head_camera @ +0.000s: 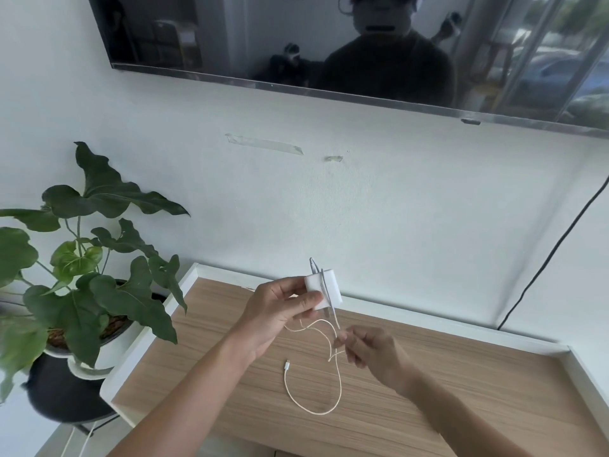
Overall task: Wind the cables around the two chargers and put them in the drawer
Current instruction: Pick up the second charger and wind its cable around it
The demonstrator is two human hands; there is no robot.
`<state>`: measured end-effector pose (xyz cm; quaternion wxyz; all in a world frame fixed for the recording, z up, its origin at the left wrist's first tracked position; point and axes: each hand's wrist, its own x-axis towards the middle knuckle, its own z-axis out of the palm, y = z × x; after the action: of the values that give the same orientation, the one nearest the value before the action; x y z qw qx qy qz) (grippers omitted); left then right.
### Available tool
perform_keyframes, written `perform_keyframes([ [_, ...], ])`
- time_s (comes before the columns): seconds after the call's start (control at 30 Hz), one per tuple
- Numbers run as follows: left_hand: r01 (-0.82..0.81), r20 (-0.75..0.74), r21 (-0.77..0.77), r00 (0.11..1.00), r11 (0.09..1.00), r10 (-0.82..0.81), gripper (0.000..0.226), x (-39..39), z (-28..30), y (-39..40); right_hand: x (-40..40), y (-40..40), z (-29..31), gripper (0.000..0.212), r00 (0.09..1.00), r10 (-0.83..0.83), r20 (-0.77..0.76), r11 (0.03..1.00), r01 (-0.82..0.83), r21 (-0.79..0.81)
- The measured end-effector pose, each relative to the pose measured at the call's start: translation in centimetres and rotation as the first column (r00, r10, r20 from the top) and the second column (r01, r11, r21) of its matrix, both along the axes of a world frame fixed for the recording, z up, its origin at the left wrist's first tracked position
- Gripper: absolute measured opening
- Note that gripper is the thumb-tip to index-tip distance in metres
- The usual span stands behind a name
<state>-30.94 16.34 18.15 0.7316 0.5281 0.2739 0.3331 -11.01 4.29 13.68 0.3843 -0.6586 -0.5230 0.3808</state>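
Observation:
My left hand grips a white square charger above the wooden top, thumb and fingers curled round its left side. A turn of white cable crosses the charger's face, and a loop sticks up behind it. My right hand pinches the cable just below the charger. The rest of the white cable hangs down and loops over the wood, its plug end lying free. Only one charger is in view, and no drawer shows.
The wooden cabinet top has a raised white rim. A potted plant stands on a dark stool at the left. A wall-mounted screen hangs above, and a black cord runs down the wall at the right.

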Motion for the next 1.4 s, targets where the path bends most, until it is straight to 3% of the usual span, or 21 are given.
perform_keyframes([
  [0.13, -0.133, -0.101, 0.045, 0.985, 0.99, 0.137, 0.029, -0.1, -1.3, 0.7, -1.1, -1.5, 1.0, 0.03, 0.948, 0.149, 0.281, 0.98, -0.18, 0.088],
  [0.3, -0.102, -0.256, 0.172, 0.956, 0.98, 0.144, 0.017, -0.7, -3.1, 1.8, -0.7, -1.7, 2.9, 0.032, 0.834, 0.176, 0.522, 0.918, -0.33, 0.218],
  [0.43, 0.021, -0.381, 0.295, 0.92, 0.955, 0.097, 0.02, -0.7, -3.8, 2.2, -0.7, -1.4, 5.4, 0.02, 0.779, 0.152, 0.608, 0.887, -0.379, 0.263],
  [0.63, 0.147, -0.455, 0.381, 0.889, 0.913, 0.047, 0.028, 0.3, -3.2, 1.9, -0.3, 0.8, 8.3, 0.021, 0.744, 0.122, 0.657, 0.873, -0.395, 0.286],
  [0.83, 0.304, -0.461, 0.365, 0.88, 0.88, -0.113, 0.025, 0.3, -2.5, 1.3, 1.5, 2.7, 9.9, 0.003, 0.914, 0.057, 0.402, 0.961, -0.159, 0.226],
  [1.0, 0.422, -0.442, 0.295, 0.855, 0.857, -0.27, 0.039, 0.3, -2.0, 0.8, 2.8, 4.1, 9.1, 0.015, 0.998, 0.016, 0.054, 0.996, -0.021, 0.083],
  [1.13, 0.387, -0.273, 0.196, 0.904, 0.901, -0.33, 0.038, 0.3, -1.3, 0.5, 3.6, 4.3, 7.7, 0.016, 0.982, -0.029, -0.188, 0.997, 0.043, 0.069],
  [1.3, 0.322, -0.159, 0.167, 0.942, 0.932, -0.297, 0.046, 0.6, -0.6, 0.7, 3.0, 3.9, 3.8, 0.039, 0.858, -0.074, -0.508, 0.997, 0.068, -0.03],
  [1.4, 0.276, -0.11, 0.139, 0.959, 0.951, -0.262, 0.049, 1.0, -0.9, 1.0, 1.8, 3.4, 1.9, 0.026, 0.819, -0.089, -0.566, 0.995, 0.053, -0.08],
])
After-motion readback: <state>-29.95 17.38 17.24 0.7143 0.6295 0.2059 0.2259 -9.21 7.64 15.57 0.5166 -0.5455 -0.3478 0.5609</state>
